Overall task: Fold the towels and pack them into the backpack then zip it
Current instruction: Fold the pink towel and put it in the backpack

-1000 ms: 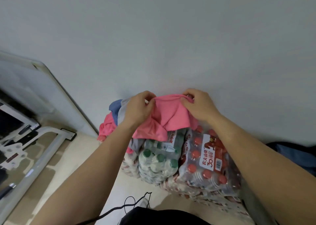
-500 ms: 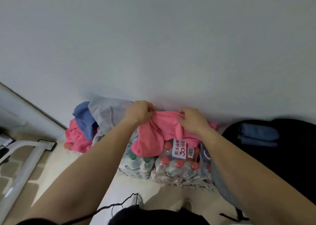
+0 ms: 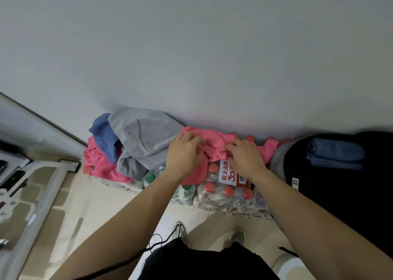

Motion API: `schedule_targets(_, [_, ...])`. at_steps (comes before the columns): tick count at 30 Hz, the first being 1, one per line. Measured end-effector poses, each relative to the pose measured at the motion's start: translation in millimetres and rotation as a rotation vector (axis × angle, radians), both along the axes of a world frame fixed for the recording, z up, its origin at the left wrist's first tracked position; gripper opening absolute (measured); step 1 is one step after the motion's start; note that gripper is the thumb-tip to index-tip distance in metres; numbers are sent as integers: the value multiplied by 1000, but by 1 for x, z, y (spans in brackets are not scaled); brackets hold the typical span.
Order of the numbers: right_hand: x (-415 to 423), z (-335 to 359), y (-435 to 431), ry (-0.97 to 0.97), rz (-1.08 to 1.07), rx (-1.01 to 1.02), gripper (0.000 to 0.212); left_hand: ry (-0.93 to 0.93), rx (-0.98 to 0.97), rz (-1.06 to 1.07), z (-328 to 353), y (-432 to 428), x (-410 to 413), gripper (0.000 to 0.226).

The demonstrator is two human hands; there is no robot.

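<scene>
Both hands bear down on a crumpled pink towel (image 3: pixel 214 146) bunched on top of shrink-wrapped bottle packs (image 3: pixel 225 191) against a pale wall (image 3: pixel 191 56). The left hand (image 3: pixel 185 155), at nine o'clock of the towel, has its fingers curled into the fabric. The right hand (image 3: pixel 246 159), at three o'clock, grips the cloth the same way with its knuckles raised. The two hands sit close together with a ridge of pink between them.

At nine o'clock from the hands lies a loose heap: a grey towel (image 3: pixel 144 139) with printed lettering on top, a blue towel (image 3: pixel 104 137) tucked beneath its far edge, and a second pink towel (image 3: pixel 100 166) under both.

At three o'clock stands the black backpack (image 3: pixel 340 205), touching the bottle packs. A folded blue towel (image 3: pixel 336 156) rests on its dark upper part; whether that towel sits inside an open compartment cannot be told.

A white metal frame (image 3: pixel 42 191) crosses the tiled floor (image 3: pixel 102 211) at eight o'clock.
</scene>
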State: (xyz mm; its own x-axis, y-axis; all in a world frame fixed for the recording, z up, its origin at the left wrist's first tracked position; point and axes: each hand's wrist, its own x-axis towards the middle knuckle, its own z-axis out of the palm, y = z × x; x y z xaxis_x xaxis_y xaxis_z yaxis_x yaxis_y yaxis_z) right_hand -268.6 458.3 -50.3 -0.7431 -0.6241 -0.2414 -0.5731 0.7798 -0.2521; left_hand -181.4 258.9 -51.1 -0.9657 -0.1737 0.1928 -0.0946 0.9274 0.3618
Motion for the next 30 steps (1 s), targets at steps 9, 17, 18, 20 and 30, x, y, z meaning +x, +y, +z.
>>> schedule_targets(9, [-11, 55, -3, -108, -18, -246, 20, -140, 269, -73, 5, 37, -10, 29])
schedule_targets(17, [-38, 103, 7, -60, -104, -398, 21, -8, 239, 83, 48, 20, -18, 19])
schedule_targets(18, [-41, 110, 7, -45, -98, -414, 19, -9, 229, 106, 54, 13, -17, 17])
schedule_targets(20, [-47, 125, 5, -11, -76, -446, 14, 3, 181, 150, 68, -5, -16, 16])
schedule_targets(30, [-72, 222, -15, 192, -4, -620, 12, 246, 19, 309, 171, -95, -23, 24])
